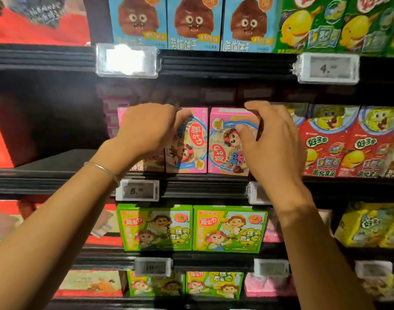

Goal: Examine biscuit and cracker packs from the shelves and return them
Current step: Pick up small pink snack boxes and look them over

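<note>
Gripping the top corner of the right pink box (227, 153) with the right hand (274, 146). Pinching the top edge of the left pink box (189, 148) in the curled fingers (169, 109) of the left hand (146, 128). Holding both boxes upright and side by side, print upside down, on the middle shelf (202, 186), just above a price tag (136, 190) and green boxes (155, 229).

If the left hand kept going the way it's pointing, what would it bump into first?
The left hand would meet the left pink box; its fingertips look already at that box's top edge, though depth is unclear.
</note>
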Demonstrator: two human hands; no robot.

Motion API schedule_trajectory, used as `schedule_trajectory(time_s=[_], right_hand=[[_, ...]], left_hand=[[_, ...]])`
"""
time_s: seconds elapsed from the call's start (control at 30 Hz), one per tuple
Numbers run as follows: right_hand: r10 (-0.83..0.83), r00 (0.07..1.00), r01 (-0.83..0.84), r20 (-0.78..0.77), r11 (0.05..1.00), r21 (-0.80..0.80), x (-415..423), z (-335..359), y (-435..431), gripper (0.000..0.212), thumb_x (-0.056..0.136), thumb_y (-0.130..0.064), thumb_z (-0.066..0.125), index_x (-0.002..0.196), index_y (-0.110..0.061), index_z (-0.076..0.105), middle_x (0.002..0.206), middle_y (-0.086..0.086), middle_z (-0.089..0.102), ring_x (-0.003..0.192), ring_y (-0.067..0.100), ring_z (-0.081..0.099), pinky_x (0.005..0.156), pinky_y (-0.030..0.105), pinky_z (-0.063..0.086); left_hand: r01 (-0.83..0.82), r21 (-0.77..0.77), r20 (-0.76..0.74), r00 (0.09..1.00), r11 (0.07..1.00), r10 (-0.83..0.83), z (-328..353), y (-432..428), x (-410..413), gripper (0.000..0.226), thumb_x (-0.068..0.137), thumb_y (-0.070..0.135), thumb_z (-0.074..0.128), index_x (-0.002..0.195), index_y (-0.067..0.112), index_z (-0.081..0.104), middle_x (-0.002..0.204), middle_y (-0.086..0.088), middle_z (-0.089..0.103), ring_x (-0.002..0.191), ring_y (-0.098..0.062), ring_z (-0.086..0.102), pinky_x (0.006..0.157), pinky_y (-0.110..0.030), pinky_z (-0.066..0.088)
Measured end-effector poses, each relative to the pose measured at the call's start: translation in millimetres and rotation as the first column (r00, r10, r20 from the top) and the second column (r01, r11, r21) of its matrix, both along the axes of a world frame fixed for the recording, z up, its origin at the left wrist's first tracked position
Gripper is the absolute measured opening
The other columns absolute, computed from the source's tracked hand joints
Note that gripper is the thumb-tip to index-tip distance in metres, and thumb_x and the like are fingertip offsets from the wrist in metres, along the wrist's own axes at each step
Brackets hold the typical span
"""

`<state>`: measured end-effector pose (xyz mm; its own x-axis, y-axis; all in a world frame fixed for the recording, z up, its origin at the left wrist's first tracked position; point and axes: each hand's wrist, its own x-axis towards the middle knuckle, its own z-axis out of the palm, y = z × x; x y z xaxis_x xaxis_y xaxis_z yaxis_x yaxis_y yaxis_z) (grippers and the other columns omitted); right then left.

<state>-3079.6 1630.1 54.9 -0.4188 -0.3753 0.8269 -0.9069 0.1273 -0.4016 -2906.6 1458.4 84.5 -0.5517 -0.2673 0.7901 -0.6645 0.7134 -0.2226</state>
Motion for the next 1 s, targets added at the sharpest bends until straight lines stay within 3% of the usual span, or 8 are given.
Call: schedule_trajectory(time_s=[0.1,0.23,0.47,0.63,0.8,0.9,1.0], right_hand=[[-0.015,1.0,0.015,0.008,0.999,-0.038,2,-1,-5,0.035,0.097,-0.033,0.07,0.131,-0.03,0.062,0.134,-0.003,0.051,0.112,0.018,0.058,0.068,0.027,0.044],[-0.015,1.0,0.016,0.018,1.0,-0.026,2,-1,-10,0.042,0.101,-0.027,0.066,0.142,-0.025,0.058,0.135,-0.002,0.05,0.115,0.018,0.058,0.072,0.029,0.048],[0.023,0.997,-0.022,0.07,1.0,-0.01,1,-5,-12,0.047,0.102,-0.021,0.063,0.148,-0.02,0.051,0.137,-0.002,0.047,0.111,0.019,0.063,0.08,0.039,0.059],[0.056,0.995,-0.054,0.084,0.998,-0.019,-1,-11,-10,0.058,0.101,-0.017,0.064,0.155,-0.022,0.041,0.143,-0.002,0.047,0.119,0.019,0.061,0.09,0.04,0.059],[0.067,0.988,-0.046,0.137,0.988,-0.145,-15,-14,1,0.053,0.098,-0.012,0.066,0.146,-0.025,0.048,0.14,-0.002,0.046,0.118,0.019,0.06,0.093,0.043,0.058],[-0.018,0.996,0.036,0.092,0.979,-0.201,-27,-14,9,0.05,0.094,-0.013,0.069,0.14,-0.025,0.054,0.14,0.001,0.045,0.126,0.021,0.047,0.101,0.037,0.05],[-0.12,0.993,0.122,0.016,0.983,-0.141,-37,-7,10,0.053,0.091,-0.023,0.071,0.141,-0.026,0.053,0.148,0.003,0.042,0.136,0.027,0.035,0.103,0.038,0.04]], left_hand=[[0.026,-0.01,-0.005,1.0,1.0,-0.026,0,-3,1,0.063,0.104,0.061,0.028,0.087,0.012,0.064,0.082,-0.024,0.07,0.076,-0.047,0.066,0.057,-0.038,0.034],[0.064,-0.036,-0.02,0.998,0.997,-0.065,-1,-3,0,0.06,0.105,0.06,0.03,0.092,0.013,0.064,0.081,-0.023,0.07,0.074,-0.047,0.066,0.056,-0.037,0.034],[0.083,-0.082,-0.04,0.995,0.993,-0.087,-2,1,4,0.069,0.1,0.066,0.017,0.093,0.013,0.061,0.074,-0.018,0.066,0.064,-0.042,0.061,0.055,-0.035,0.027],[0.045,-0.051,-0.058,0.997,0.998,-0.048,-3,6,-1,0.058,0.1,0.073,0.02,0.087,0.021,0.041,0.062,0.006,0.03,0.058,-0.029,0.04,0.055,-0.033,0.023],[0.073,-0.09,-0.083,0.993,0.993,-0.081,-2,17,-13,0.065,0.1,0.071,0.027,0.106,0.013,0.056,0.073,-0.008,0.048,0.07,-0.041,0.061,0.058,-0.038,0.032],[0.118,-0.113,-0.069,0.99,0.987,-0.126,-1,25,-27,0.064,0.101,0.071,0.029,0.114,0.014,0.057,0.081,-0.009,0.051,0.072,-0.038,0.06,0.06,-0.038,0.035],[0.112,-0.134,-0.02,0.993,0.985,-0.115,0,27,-41,0.068,0.101,0.07,0.024,0.122,0.017,0.06,0.092,-0.015,0.064,0.083,-0.042,0.065,0.059,-0.037,0.032]])
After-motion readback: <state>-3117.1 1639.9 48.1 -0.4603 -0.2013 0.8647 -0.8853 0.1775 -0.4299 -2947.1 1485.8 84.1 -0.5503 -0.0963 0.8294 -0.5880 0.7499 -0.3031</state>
